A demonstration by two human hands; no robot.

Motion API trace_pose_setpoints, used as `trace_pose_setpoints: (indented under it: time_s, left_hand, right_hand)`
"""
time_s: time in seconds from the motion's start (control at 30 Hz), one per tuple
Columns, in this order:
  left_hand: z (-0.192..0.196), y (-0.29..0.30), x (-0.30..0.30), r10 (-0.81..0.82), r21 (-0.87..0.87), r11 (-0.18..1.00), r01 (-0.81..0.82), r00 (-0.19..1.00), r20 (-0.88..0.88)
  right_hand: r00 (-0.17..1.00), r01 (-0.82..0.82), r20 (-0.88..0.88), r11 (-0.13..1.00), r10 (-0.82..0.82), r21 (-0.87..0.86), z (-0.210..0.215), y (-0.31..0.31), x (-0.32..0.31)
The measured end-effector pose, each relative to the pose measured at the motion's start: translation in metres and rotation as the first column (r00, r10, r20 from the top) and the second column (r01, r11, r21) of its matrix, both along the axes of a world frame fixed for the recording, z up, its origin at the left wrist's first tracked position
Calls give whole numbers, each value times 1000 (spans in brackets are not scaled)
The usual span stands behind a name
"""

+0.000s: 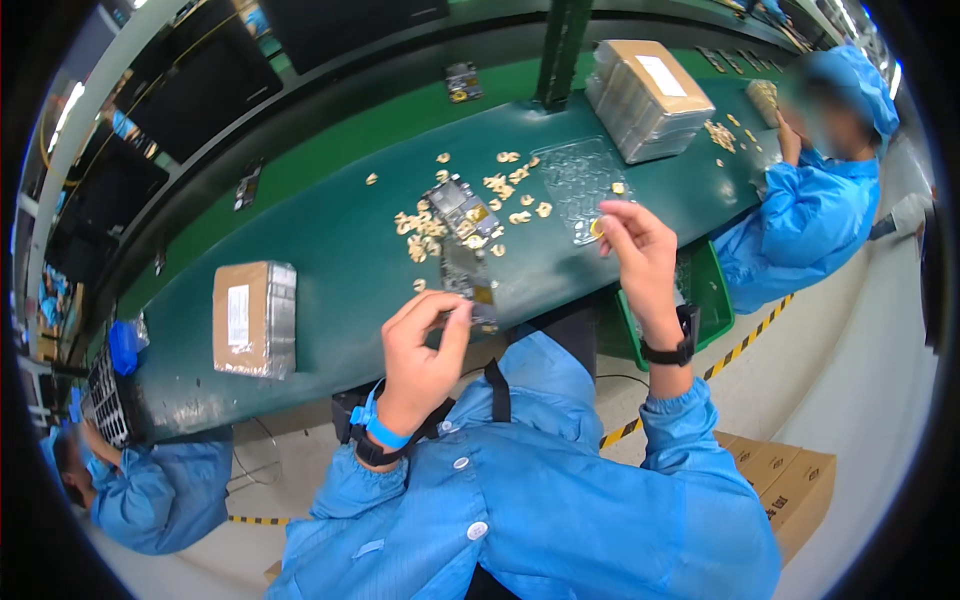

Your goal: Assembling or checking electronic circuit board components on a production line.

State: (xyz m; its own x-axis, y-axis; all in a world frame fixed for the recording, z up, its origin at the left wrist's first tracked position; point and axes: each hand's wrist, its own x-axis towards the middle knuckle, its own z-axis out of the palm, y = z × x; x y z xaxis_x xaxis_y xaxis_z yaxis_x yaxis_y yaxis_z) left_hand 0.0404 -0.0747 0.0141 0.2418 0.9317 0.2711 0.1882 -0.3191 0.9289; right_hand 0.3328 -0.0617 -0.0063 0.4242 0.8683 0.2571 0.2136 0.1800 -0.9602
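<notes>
My left hand [425, 350] has thumb and forefinger pressed together over the near end of a dark circuit board [465, 268]; whether they grip its edge or a small piece is hidden. In my right hand [642, 250], a small yellow round part [598, 228] is pinched between the fingertips, above the near right corner of a clear plastic blister tray [572, 180]. A second circuit board [462, 207] lies just beyond the first, at an angle. Small cream-and-gold curved parts [412, 222] are scattered around the boards, and more lie by the tray.
A wrapped brown-and-grey stack [254, 320] stands at left, a larger one [645, 105] at back right. Below the bench edge sits a green bin [715, 295]. Co-workers in blue sit at right [820, 210] and far left [150, 495]. More boards [463, 82] lie on the green strip behind.
</notes>
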Motion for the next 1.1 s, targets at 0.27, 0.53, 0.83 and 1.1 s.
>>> trace_pose_setpoints:
  time_s: [0.27,0.53,0.83,1.1]
  left_hand:
    - [28,2,-4,-189,-147,966,213,969,160]
    - [4,-15,-10,21,-294,946,136,879,476]
    - [-6,-16,-25,-21,-201,977,70,971,238]
    - [5,-16,-33,-109,-244,955,166,966,233]
  right_hand:
    - [787,-545,372,837,492,47,55,-21,-91]
    - [816,-537,263,844,515,13,62,-19,-121]
    - [677,-592,468,798,568,-112,62,-17,-110]
    - [540,-720,472,673,697,-171,70,-4,-112]
